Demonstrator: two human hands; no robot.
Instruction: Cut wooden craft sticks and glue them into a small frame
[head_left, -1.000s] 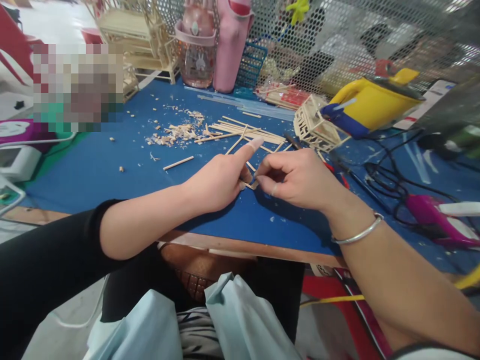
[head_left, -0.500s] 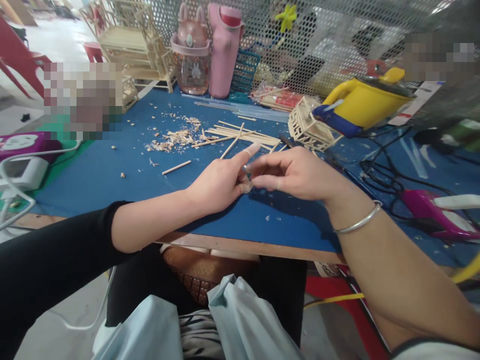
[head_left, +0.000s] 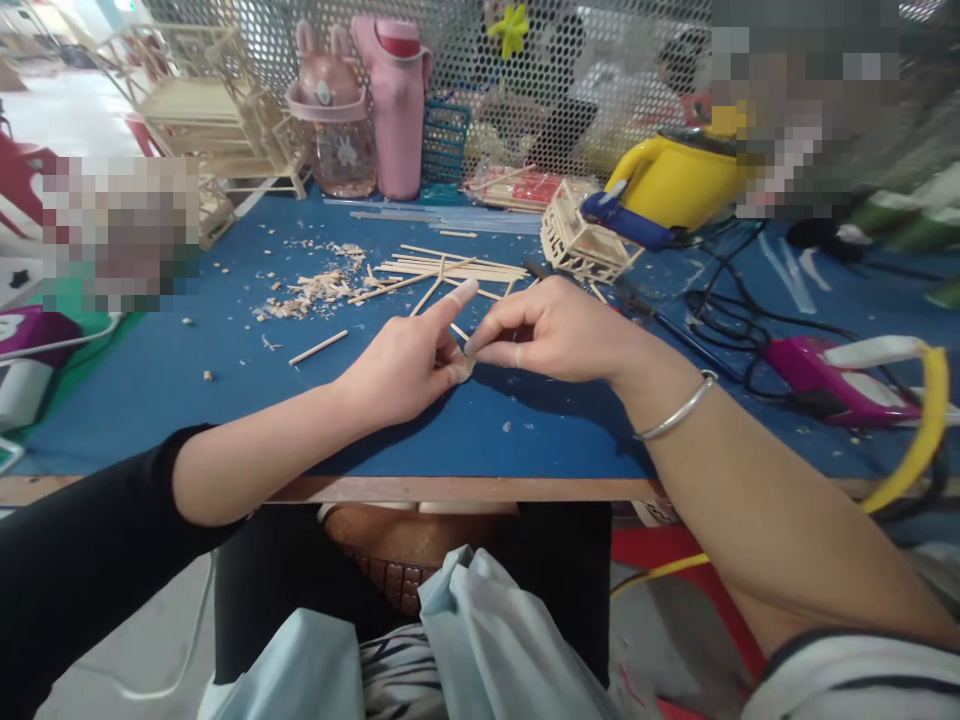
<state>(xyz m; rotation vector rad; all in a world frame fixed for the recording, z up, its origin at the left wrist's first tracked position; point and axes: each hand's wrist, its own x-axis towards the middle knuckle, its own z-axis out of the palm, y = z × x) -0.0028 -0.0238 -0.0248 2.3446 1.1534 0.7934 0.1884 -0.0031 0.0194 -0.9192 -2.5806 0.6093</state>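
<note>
Sat at a bench (head_left: 187, 390) covered in blue, its wooden front edge bare. Met at the middle of it: left hand (head_left: 405, 365) curled narrow with the forefinger pointing up, right hand (head_left: 559, 330) pinched against it, fingertips touching over a small wooden piece (head_left: 466, 366) low above the blue surface; could not tell which hand really gripped it. Wore a silver bangle (head_left: 675, 412) on the right wrist. Lay just beyond the hands: a spread of thin wooden sticks (head_left: 450, 270), with a heap of shavings (head_left: 311, 290) to their left and one loose stick (head_left: 318, 348) nearer. Stood farther back: a small stick-built frame (head_left: 577, 245), a yellow kettle (head_left: 675, 180), a pink bottle (head_left: 395, 105) and a pink rabbit cup (head_left: 334, 120), all against a perforated metal screen (head_left: 570, 70). Rested at the far left: a larger stick-built model (head_left: 202, 110). Trailed across the right side: black cables (head_left: 742, 320) and a magenta tool (head_left: 832, 375).
</note>
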